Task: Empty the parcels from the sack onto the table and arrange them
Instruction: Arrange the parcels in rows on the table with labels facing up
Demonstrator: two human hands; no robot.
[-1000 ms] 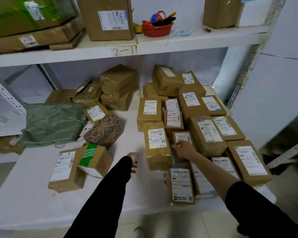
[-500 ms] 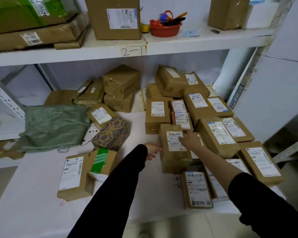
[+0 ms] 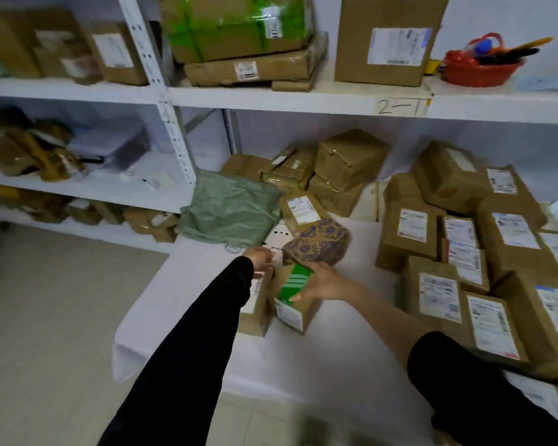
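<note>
Right hand (image 3: pixel 326 281) round green-striped parcel (image 3: pixel 293 281), thumb forward.

Table (image 3: pixel 303 365): we see a plain white top.
Back left: a green sack (image 3: pixel 229 214) lies flat and crumpled.
Middle: we find a patterned parcel (image 3: pixel 316 241); just in front, a tilted green-striped parcel (image 3: pixel 292 297) beside a white-labelled parcel (image 3: pixel 255 312).
Right: rows of brown parcels (image 3: pixel 438 294), labels up, packed side by side.
Back: we see plain brown boxes (image 3: pixel 348 159), some stacked.
</note>
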